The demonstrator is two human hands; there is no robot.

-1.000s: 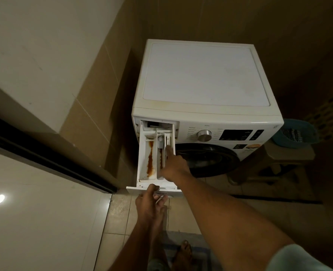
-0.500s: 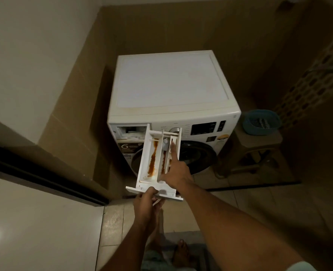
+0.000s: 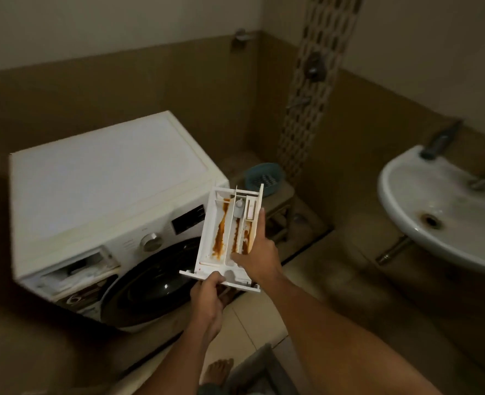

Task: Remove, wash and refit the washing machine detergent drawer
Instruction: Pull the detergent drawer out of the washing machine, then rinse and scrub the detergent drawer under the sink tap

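Observation:
The white detergent drawer (image 3: 226,232) is out of the machine and held in the air, with orange-brown stains streaking its compartments. My left hand (image 3: 208,295) grips its front panel from below. My right hand (image 3: 260,252) holds its right side wall, thumb inside the drawer. The white washing machine (image 3: 104,189) stands to the left, and its empty drawer slot (image 3: 76,270) gapes at the upper left of the front, above the dark round door (image 3: 153,283).
A white wall basin (image 3: 435,212) with a dark drain hangs at the right. A blue basket (image 3: 264,176) sits on a low stool behind the drawer. Beige tiled walls enclose the corner. A grey mat and my bare foot (image 3: 218,369) are on the floor.
The drawer came fully out of its slot and moved right, away from the machine, in both hands. The view swung right, bringing the basin into sight.

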